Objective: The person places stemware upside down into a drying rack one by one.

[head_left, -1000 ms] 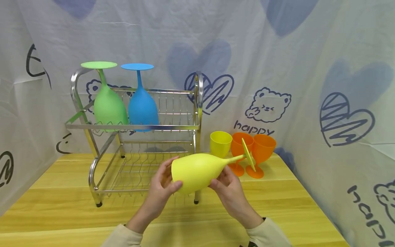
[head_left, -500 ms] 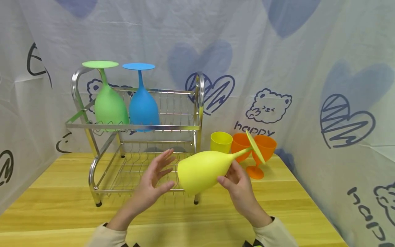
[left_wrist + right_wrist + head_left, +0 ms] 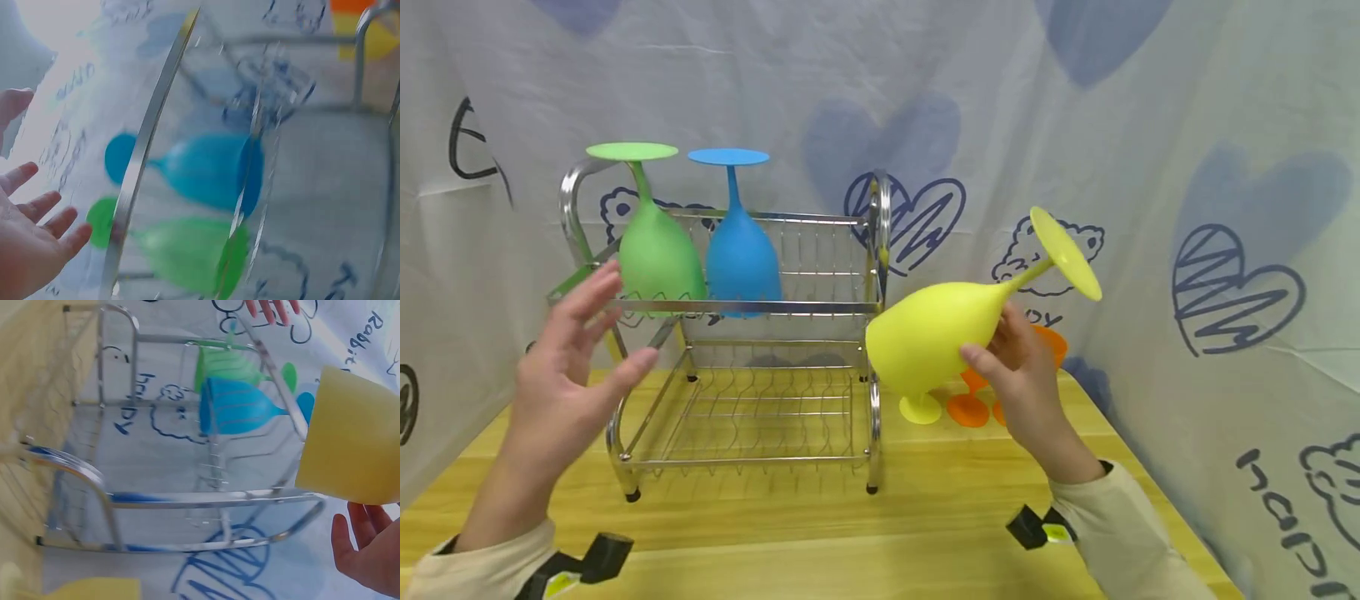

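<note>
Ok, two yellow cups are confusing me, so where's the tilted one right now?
In the head view, right of centre: the tilted yellow cup is in the right hand, its rim overlapping the right end of the rack.

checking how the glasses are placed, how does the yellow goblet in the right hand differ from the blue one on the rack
The held goblet is yellow; the blue goblet is blue.
The held goblet is gripped by the right hand; the blue goblet rests on the rack.
The held goblet tilts sideways; the blue goblet stands nearly straight, upside down.
Both are stemmed, foot above bowl.
</note>
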`<state>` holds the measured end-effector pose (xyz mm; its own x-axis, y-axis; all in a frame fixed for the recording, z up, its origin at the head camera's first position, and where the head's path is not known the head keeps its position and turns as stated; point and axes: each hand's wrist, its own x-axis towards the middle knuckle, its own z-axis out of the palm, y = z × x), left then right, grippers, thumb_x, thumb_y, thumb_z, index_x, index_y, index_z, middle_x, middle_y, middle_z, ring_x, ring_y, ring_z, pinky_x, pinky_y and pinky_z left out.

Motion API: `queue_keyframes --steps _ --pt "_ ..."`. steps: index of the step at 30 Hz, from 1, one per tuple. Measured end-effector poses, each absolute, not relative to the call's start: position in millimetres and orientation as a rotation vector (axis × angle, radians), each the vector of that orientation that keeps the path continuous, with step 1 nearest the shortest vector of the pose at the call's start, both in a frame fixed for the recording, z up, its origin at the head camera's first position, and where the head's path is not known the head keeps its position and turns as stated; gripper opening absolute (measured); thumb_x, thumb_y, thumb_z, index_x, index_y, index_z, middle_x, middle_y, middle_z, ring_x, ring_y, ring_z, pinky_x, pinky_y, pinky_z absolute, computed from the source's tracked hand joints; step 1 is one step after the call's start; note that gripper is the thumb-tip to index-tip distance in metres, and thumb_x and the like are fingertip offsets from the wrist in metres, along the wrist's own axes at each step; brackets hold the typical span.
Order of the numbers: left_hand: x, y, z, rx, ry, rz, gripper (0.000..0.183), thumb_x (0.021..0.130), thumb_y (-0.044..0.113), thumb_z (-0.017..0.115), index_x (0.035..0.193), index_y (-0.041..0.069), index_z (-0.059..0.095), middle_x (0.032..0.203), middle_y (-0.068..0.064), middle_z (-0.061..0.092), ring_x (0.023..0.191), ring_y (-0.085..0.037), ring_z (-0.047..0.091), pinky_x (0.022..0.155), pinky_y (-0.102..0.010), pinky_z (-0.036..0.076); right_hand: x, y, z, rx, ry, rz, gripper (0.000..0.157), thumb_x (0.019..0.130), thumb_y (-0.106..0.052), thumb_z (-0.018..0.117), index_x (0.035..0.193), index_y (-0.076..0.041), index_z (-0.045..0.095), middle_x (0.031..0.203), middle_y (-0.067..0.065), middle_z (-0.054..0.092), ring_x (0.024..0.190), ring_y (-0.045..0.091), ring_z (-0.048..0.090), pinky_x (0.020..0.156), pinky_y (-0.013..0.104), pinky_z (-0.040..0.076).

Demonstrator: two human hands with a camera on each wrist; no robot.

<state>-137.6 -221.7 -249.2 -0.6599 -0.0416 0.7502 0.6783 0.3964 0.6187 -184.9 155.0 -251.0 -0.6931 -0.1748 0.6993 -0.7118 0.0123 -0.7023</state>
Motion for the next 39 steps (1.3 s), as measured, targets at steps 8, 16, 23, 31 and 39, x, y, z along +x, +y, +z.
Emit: queue_keyframes --steps 8,16,23,31,39 --pt "-165 -268 -230 -0.104 -2.084 -1.281 0.089 0.091 0.017 0.066 0.156 0.025 0.006 0.161 0.005 0.005 0.144 -0.006 0.006 0.116 -0.026 0.002 -196 137 -204 0.924 -1.883 1.613 0.046 0.09 -0.004 0.057 0.135 0.001 0.049 0.12 0.011 0.06 0.106 0.025 0.058 0.092 0.034 0.052" --pt "-189 -295 -240 -0.105 -2.208 -1.399 0.098 0.094 0.018 0.065 0.153 0.028 -0.014 0.158 0.009 -0.011 0.144 -0.009 -0.003 0.115 -0.024 0.004 -206 124 -180 0.914 -2.002 1.478 0.046 0.091 -0.008 0.063 0.136 -0.003 0.051 0.125 0.006 0.057 0.109 0.019 0.055 0.09 0.037 0.053" --pt "-199 -304 -237 -0.194 -2.261 -1.432 0.105 0.094 0.015 0.065 0.147 0.038 -0.022 0.158 0.01 -0.012 0.145 -0.014 -0.001 0.115 -0.05 0.0 -216 109 -168 0.873 -2.115 1.436 0.047 0.092 -0.017 0.066 0.136 -0.009 0.053 0.12 0.003 0.06 0.105 0.015 0.055 0.086 0.035 0.052" --pt "-206 -315 -236 -0.234 -2.38 -1.404 0.095 0.096 0.017 0.062 0.152 0.035 -0.012 0.161 -0.002 -0.001 0.143 -0.036 0.011 0.111 -0.031 0.025 -229 86 -151 0.848 -2.224 1.42 0.054 0.089 -0.029 0.071 0.138 -0.017 0.053 0.121 0.0 0.063 0.106 0.014 0.054 0.085 0.035 0.05" --pt "-216 -321 -235 -0.263 -2.448 -1.369 0.092 0.094 0.017 0.065 0.154 0.035 -0.003 0.16 -0.012 0.009 0.143 -0.032 0.019 0.107 -0.024 0.033 -245 74 -149 0.839 -2.306 1.441 0.058 0.088 -0.031 0.071 0.14 -0.015 0.05 0.125 0.002 0.06 0.107 0.015 0.053 0.086 0.033 0.052"
